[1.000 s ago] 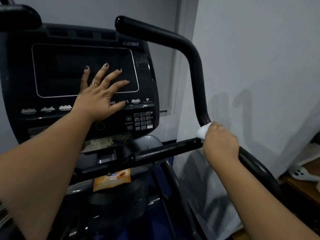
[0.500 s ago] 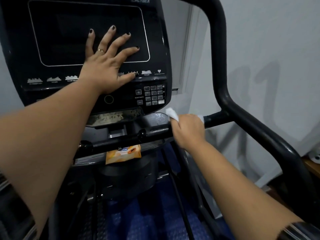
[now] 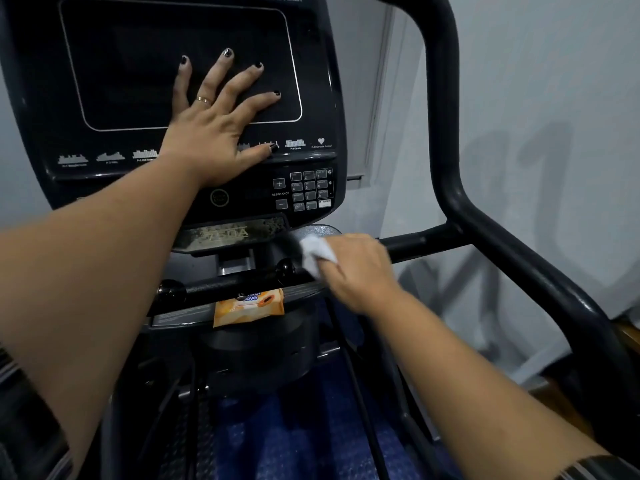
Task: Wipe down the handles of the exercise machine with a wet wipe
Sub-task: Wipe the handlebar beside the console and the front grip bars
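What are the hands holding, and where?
The right hand grips the wet wipe by its near end, on the handle bar; the left hand lies flat, holding nothing.

You're working in dim, cool light, and soft shadows fall on the wall point(image 3: 519, 133). Your right hand point(image 3: 360, 268) and the wipe point(image 3: 317, 252) look smeared, probably by motion blur. Straight lines bow towards the edges.

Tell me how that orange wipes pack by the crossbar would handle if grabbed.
The orange wipes pack looks like soft film, so probably light and squashy. Its shiny wrapper may be slippery. Lying flat, partly behind the crossbar, it seems unlikely to roll.
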Action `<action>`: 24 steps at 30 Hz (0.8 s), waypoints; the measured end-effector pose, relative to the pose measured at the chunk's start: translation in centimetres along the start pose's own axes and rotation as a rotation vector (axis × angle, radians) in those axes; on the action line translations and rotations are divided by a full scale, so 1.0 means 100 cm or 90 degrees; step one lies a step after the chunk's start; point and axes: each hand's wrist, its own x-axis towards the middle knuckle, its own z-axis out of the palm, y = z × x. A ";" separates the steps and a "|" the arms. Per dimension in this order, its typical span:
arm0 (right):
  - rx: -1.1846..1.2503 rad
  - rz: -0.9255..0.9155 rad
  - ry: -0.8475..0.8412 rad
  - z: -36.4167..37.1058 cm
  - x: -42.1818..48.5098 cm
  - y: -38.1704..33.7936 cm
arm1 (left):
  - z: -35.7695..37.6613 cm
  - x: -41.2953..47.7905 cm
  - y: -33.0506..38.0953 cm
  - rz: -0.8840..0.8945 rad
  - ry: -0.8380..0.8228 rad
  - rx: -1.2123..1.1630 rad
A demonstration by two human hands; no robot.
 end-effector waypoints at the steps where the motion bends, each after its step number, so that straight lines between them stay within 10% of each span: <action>1: -0.038 0.041 0.000 -0.004 -0.002 0.014 | 0.000 0.000 0.000 -0.001 -0.001 0.003; 13: -0.087 0.236 -0.375 -0.014 0.050 0.014 | 0.002 0.002 -0.001 -0.002 0.006 0.010; 24: -0.105 -0.227 -0.020 0.025 0.010 -0.028 | 0.001 0.000 0.000 0.002 0.001 0.010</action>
